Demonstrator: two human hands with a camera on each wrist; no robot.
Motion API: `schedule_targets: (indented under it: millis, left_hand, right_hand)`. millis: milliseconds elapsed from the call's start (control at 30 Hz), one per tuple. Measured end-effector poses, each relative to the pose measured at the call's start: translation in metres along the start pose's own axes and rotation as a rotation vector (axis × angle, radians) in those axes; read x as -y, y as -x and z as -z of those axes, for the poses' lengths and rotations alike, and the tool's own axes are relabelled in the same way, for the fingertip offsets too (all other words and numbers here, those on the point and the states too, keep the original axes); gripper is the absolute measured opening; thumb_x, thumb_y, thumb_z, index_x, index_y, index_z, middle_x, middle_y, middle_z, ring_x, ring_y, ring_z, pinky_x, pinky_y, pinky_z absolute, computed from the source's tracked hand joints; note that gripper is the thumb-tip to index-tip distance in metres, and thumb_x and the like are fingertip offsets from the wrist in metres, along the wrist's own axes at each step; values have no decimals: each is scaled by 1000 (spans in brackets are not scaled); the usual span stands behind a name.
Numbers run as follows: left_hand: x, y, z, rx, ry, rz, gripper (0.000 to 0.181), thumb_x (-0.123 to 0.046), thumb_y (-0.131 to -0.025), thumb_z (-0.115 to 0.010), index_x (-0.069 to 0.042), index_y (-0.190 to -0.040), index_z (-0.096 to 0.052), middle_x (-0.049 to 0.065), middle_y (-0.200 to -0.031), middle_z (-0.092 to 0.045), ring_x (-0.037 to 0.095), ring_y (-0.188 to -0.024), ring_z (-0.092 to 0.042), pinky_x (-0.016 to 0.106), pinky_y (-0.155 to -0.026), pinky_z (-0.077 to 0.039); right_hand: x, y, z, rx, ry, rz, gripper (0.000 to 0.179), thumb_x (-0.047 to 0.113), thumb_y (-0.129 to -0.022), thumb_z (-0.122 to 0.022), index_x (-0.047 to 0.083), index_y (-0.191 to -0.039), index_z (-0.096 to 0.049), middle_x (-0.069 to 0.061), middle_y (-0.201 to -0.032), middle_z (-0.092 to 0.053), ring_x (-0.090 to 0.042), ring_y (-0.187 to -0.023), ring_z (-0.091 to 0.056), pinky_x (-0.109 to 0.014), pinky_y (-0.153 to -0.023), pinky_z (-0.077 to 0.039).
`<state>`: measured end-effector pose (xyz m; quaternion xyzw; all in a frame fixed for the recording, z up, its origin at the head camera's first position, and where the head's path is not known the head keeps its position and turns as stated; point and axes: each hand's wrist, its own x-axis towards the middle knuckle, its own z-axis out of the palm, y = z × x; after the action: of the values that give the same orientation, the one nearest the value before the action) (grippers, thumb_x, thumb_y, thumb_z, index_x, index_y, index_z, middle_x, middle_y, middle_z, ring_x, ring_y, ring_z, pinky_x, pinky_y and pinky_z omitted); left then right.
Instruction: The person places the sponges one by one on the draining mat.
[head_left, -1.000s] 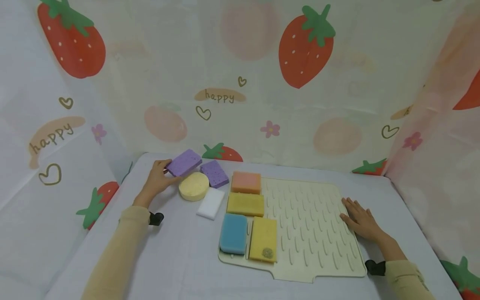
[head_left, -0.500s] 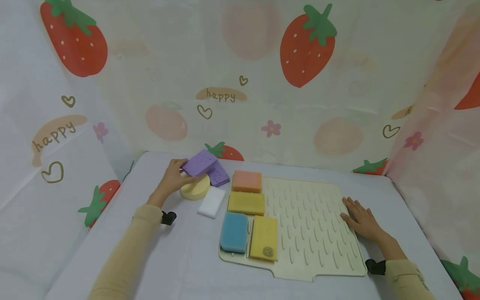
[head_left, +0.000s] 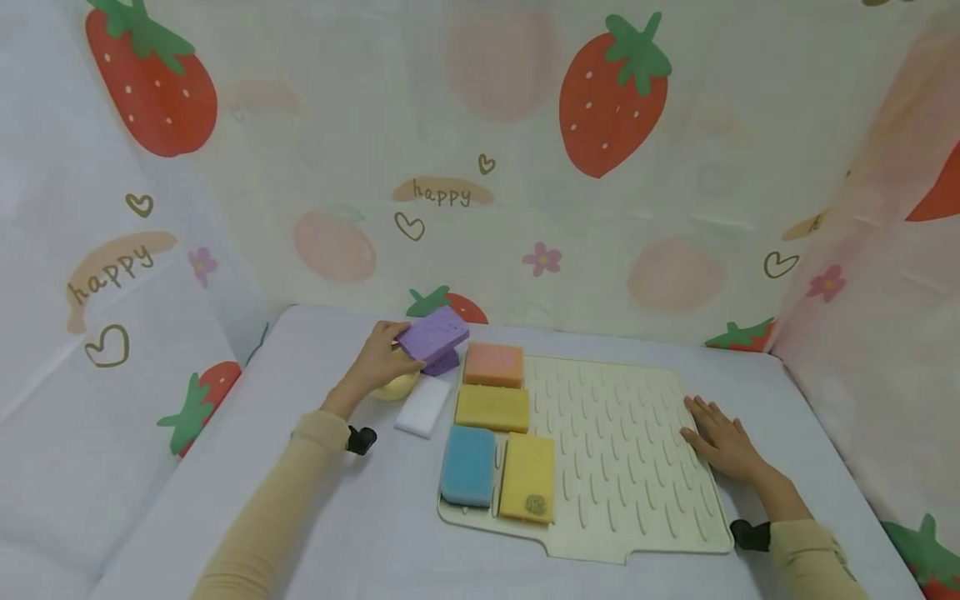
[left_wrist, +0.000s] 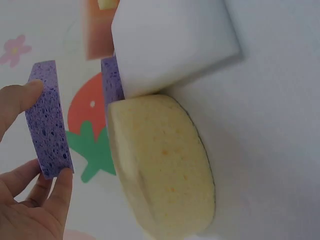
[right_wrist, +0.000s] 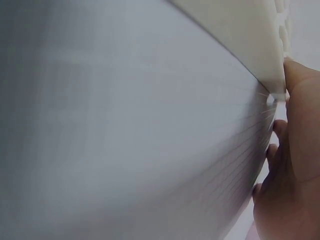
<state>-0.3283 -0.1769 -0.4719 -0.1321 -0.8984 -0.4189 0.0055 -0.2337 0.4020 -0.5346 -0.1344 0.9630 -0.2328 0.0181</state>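
Note:
Between thumb and fingertips, my left hand (head_left: 381,358) pinches a purple sponge (head_left: 433,333) by its ends, raised above the table. Under it, a second purple sponge (head_left: 444,363) is mostly covered. The round pale-yellow sponge (left_wrist: 165,160) lies just below my left hand, partly hidden by it in the head view. Beside that sits a white sponge (head_left: 423,406). My right hand (head_left: 726,440) lies with fingers extended at the right edge of a cream ridged mat (head_left: 622,450), its fingertips touching the rim.
On the mat's left side lie a pink-orange sponge (head_left: 493,364), a yellow sponge (head_left: 492,407), a blue sponge (head_left: 468,467) and another yellow sponge (head_left: 527,477) with a dark round mark. A strawberry-print cloth (head_left: 510,208) hangs behind the white-covered table (head_left: 360,517).
My left hand has carried the purple sponge to the right, from beside the round sponge to above the second purple one. My right hand has stayed at the mat's edge.

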Motion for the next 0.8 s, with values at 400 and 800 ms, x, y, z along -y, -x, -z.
schedule_targets:
  millis: [400,800]
  left_hand:
    - [-21,-15,-25,57,14,-158,76,-19,-75,-78,4,-136,-39,21,-131,-36,34,-119,-44,41,-101,-40]
    - [-36,-19,-44,144,-36,-217,76,-20,-74,-79,-1,-137,-40,18,-132,-37,34,-121,-44,42,-100,-39]
  right_hand:
    - [0,1,0,-7,0,3,65,35,-96,-45,5,-148,-18,-27,-149,-17,-50,-135,-10,-73,-97,-2]
    - [5,1,2,-34,16,15,64,33,-95,-48,3,-146,-23,-29,-147,-22,-51,-133,-14,-73,-96,-5]
